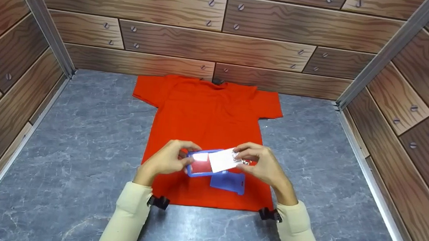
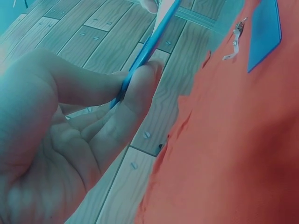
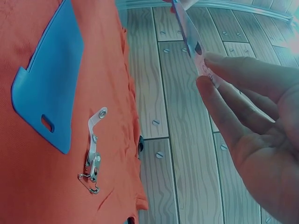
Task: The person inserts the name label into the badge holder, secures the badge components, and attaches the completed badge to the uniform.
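Note:
My left hand [image 1: 165,159] pinches a blue badge holder [image 1: 195,175] by its left end, thumb on one face and fingers on the other. In the left wrist view the holder [image 2: 145,51] appears nearly edge-on. My right hand [image 1: 262,166] pinches a white card [image 1: 221,161] at its right end, between thumb and fingertips. The card's left end overlaps the holder; whether it sits inside is unclear. Below them, a flat blue cover [image 1: 228,183] with a slot lies on the red T-shirt [image 1: 206,127]. Beside the cover lies a metal badge clip [image 3: 93,163] with a clear strap.
The T-shirt is spread flat on a grey marbled table [image 1: 94,134], collar toward the back wall. Wood-patterned walls [image 1: 167,38] rise at the back and both sides, with metal rails [image 1: 40,18] at the corners. Small dark wrist mounts [image 1: 160,202] sit at both cuffs.

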A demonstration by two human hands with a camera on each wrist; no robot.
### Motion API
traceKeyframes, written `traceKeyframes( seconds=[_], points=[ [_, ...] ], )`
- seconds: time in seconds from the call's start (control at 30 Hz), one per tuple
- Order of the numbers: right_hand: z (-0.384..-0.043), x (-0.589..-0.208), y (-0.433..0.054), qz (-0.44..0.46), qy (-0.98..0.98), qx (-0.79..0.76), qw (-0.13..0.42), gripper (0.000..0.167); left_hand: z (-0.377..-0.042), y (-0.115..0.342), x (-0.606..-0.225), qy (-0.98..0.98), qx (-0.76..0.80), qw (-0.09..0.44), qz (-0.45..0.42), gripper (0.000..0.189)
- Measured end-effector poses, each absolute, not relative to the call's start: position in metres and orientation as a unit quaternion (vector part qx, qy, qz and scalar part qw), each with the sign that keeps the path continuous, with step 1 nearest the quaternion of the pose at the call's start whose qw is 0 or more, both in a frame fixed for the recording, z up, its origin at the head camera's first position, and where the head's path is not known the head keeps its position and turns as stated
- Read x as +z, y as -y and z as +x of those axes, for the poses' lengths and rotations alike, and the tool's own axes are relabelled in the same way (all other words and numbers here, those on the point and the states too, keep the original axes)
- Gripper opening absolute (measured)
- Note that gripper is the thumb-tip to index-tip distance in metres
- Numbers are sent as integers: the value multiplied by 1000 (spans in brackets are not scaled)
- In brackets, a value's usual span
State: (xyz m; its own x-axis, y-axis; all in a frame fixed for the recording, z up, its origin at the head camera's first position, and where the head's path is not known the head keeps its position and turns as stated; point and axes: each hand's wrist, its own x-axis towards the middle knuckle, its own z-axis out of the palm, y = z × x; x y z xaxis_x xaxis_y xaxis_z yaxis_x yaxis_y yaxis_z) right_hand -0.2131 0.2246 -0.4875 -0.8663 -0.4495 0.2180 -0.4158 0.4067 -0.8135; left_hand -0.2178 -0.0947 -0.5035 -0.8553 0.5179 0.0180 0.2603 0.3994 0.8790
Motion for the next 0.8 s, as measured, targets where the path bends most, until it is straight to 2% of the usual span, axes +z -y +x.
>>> traceKeyframes(
  seconds=[0.3,0.53,0.8],
  points=[
    [-213,-488,-223,-266,-834,-483,-12,17,-219,97,-503,-817,511,129,234,36],
    [-212,-489,-219,-265,-842,-470,-4,16,-219,97,-504,-809,523,135,232,36],
    [-213,-493,-216,-304,-837,-455,-9,11,-219,95,-503,-815,511,132,239,36]
  ],
)
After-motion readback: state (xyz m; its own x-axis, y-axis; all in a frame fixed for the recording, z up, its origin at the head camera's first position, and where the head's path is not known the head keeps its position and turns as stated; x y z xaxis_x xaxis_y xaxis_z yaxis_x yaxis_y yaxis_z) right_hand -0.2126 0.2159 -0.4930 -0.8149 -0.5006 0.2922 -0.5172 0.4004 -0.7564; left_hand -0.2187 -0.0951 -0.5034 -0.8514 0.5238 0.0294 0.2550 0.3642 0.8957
